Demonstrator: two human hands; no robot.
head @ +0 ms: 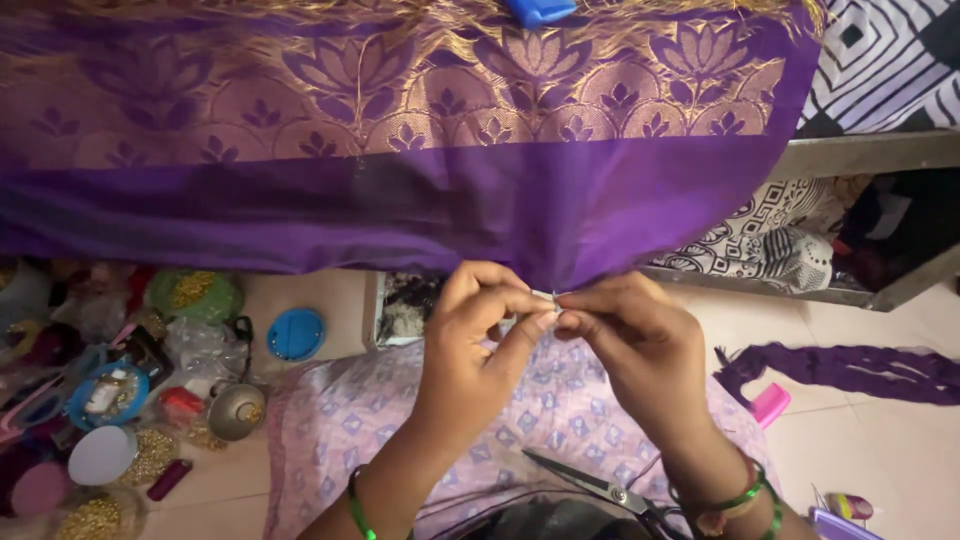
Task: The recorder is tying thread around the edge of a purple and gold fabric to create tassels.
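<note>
A purple cloth [400, 200] with a gold woven flower border hangs across the upper half of the head view. Its lower edge is pinched between both hands near the middle. My left hand [480, 330] grips the edge with thumb and fingers. My right hand [630, 330] meets it fingertip to fingertip, pinching a small pale bit at the hem. What that bit is, I cannot tell. Green bangles circle both wrists. Black-handled scissors [590, 487] lie on my lap below the hands.
At the left the floor holds several small containers, a blue round lid [296, 333], gold beads [95, 517] and a metal bowl [235, 410]. A purple tassel strip [850, 368] lies at the right, beside a pink object [770, 404]. A patterned black-and-white cloth [780, 240] sits behind.
</note>
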